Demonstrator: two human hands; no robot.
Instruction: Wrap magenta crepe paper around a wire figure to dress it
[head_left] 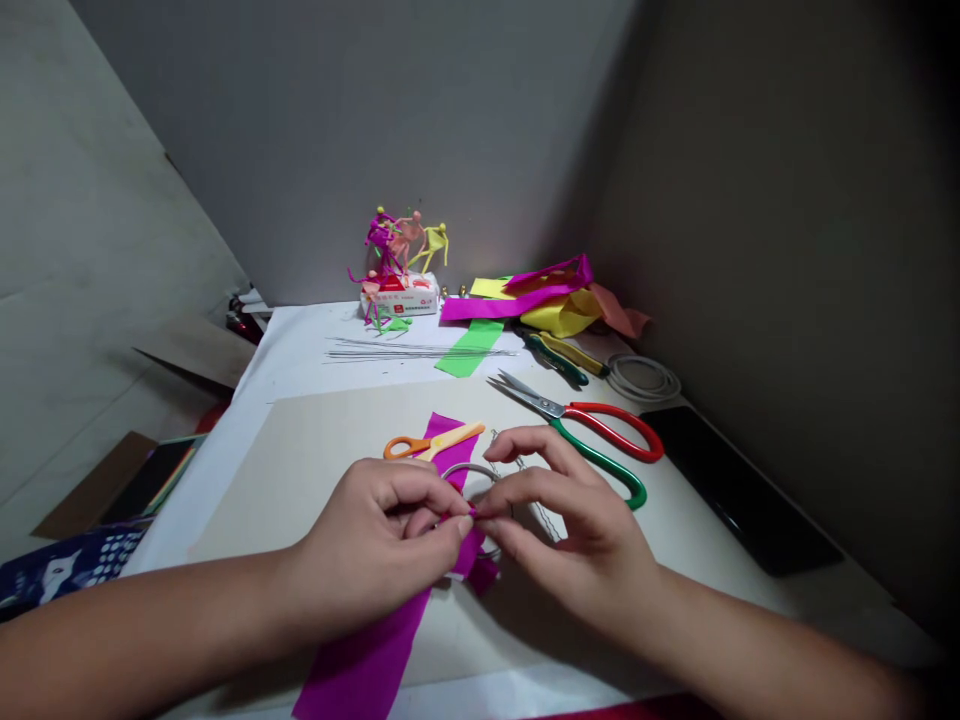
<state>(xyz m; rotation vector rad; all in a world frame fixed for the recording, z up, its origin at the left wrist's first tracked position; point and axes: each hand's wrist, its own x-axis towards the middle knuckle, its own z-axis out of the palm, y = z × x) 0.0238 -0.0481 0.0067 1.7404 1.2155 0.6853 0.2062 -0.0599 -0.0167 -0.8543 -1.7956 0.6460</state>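
My left hand (390, 525) is closed, thumb and forefinger pinching a small piece of magenta paper (472, 512). My right hand (574, 515) meets it there, thumb and forefinger tips pressed on the same small piece, the other fingers loosely curled. Beneath the fingertips lies a grey ring (469, 467), partly hidden by the hands. A long magenta paper strip (367, 650) runs under my left hand and on past it. Small orange-handled scissors (435, 442) rest across its far end. Thin twisted wires (544, 520) lie on the board by my right hand.
Large scissors (592, 425) with red and green handles lie right, near a black phone (739, 490). Farther back are pliers (559, 358), a white coil (643, 378), coloured paper strips (540, 300), straight wires (390, 351) and a small box (401, 297) with little paper figures (405, 238).
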